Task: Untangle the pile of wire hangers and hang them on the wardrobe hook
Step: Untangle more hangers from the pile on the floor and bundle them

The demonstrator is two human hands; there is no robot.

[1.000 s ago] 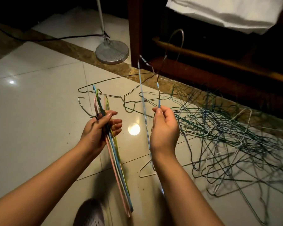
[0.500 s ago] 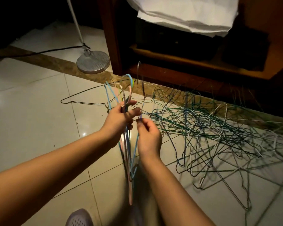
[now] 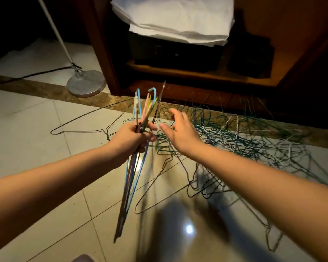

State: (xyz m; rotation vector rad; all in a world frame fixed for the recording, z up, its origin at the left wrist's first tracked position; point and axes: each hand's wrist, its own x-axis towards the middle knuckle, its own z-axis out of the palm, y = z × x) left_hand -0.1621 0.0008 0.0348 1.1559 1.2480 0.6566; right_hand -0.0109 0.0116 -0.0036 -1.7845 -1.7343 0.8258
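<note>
- My left hand [image 3: 133,138] is curled tight round the necks of a bundle of coloured hangers [image 3: 130,178], with the hooks up and the wire bodies hanging below the fist.
- Just to its right, my right hand [image 3: 180,133] is spread with loose fingers, holding nothing and clear of the bundle.
- Under and beyond the right hand, the tangled pile of wire hangers [image 3: 244,140] sprawls over the tiled floor [image 3: 27,129].
- Left of the left hand, one dark hanger [image 3: 80,130] lies flat by itself.
- Farther off, past both hands, I see the wooden wardrobe [image 3: 107,59] and a lamp base [image 3: 86,83].
</note>
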